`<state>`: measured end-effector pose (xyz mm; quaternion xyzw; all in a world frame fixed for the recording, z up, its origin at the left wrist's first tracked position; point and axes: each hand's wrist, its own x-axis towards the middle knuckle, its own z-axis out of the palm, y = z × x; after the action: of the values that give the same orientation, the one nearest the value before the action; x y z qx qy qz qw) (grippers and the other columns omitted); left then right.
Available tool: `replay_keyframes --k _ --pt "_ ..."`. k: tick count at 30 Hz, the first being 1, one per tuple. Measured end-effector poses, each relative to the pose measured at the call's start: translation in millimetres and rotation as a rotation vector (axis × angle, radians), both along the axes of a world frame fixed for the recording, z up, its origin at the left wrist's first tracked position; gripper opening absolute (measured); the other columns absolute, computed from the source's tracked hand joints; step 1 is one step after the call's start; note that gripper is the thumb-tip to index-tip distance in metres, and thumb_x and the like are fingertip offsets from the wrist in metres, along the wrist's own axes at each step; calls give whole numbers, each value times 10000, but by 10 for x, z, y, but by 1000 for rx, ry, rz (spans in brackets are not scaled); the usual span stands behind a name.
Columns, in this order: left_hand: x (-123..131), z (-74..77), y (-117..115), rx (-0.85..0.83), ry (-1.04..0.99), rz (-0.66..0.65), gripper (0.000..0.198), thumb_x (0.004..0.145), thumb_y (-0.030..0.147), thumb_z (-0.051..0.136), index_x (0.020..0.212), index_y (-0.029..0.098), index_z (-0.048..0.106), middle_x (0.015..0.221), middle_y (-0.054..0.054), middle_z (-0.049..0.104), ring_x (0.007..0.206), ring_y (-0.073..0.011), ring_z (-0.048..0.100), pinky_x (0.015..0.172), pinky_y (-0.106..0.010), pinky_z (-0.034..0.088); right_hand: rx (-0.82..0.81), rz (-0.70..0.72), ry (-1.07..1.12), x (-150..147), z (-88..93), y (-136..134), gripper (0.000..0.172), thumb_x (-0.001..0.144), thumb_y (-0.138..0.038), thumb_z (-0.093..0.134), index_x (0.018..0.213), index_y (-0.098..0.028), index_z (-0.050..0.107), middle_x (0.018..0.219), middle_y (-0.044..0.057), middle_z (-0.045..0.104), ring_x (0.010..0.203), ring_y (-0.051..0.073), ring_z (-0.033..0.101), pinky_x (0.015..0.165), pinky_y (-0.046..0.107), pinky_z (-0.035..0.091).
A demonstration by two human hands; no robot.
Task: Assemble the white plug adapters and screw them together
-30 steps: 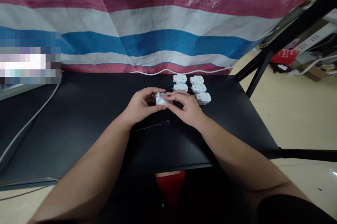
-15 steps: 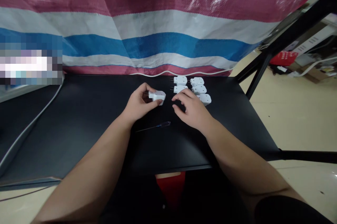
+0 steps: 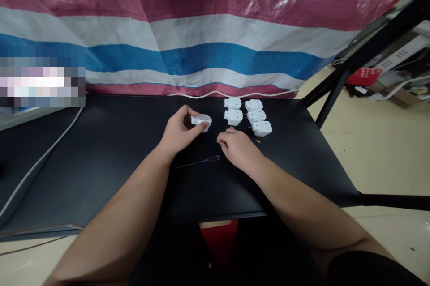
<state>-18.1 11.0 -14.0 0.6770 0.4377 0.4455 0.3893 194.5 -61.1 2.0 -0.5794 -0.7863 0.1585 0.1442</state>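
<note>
Below the front edge of the black desk (image 3: 101, 178), a patch of red fabric (image 3: 218, 241) shows between my knees. My left hand (image 3: 179, 129) is closed around a white plug (image 3: 201, 121), with my fingers curled over its far side and my thumb on top. The plug is tilted and lifted in my grip, and its pins are hidden by my fingers.

My right hand (image 3: 237, 148) holds nothing. It sits low over the desk, loosely curled, just beside a slim screwdriver (image 3: 198, 163) with a blue handle, which lies on the desk between my hands and nearer to me.

Just past my right fingers are two tiny brass parts (image 3: 231, 128), one on each side of the front plug. Beyond them stand five more white plugs (image 3: 256, 116) in two close columns, two on the left and three on the right, their metal pins pointing left.

A thin white cable (image 3: 215, 94) runs along the back edge of the desk, against a red, white and blue woven tarp (image 3: 201, 57).
</note>
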Motion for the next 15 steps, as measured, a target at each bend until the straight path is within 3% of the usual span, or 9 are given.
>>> replay_keyframes --k 5,9,11,13,15 --pt "-22 -18 31 27 6 92 368 784 393 890 1004 204 663 930 -41 740 774 -182 681 731 -337 555 85 117 167 -183 -133 44 202 1021 -82 564 1012 -166 748 1017 74 732 921 198 691 883 334 532" --pt "-35 -36 54 13 -56 125 371 789 386 896 1001 204 653 950 -50 739 800 -192 695 751 -349 569 234 108 319 -152 -97 10 188 1039 -141 549 1065 -183 730 1015 75 730 923 203 705 889 357 578" --pt "-19 -22 34 -17 -99 68 398 786 385 908 1020 199 645 929 -51 734 798 -193 697 746 -346 570 376 68 385 -73 -37 -4 174 1019 -175 578 1127 -204 712 1087 93 711 1018 231 708 950 401 593" --pt "14 12 -13 -56 -149 -72 436 778 374 925 1049 196 633 926 -51 727 805 -190 697 744 -337 572 489 66 402 18 16 -3 232 979 -198 638 1205 -224 688 1221 123 679 1186 276 680 1072 474 564" --pt "55 50 -71 -99 -200 -256 473 765 344 943 1075 196 617 970 -50 715 825 -182 700 751 -327 579 479 127 399 98 42 11 288 956 -218 678 1243 -237 669 1334 138 646 1301 300 643 1137 514 530"
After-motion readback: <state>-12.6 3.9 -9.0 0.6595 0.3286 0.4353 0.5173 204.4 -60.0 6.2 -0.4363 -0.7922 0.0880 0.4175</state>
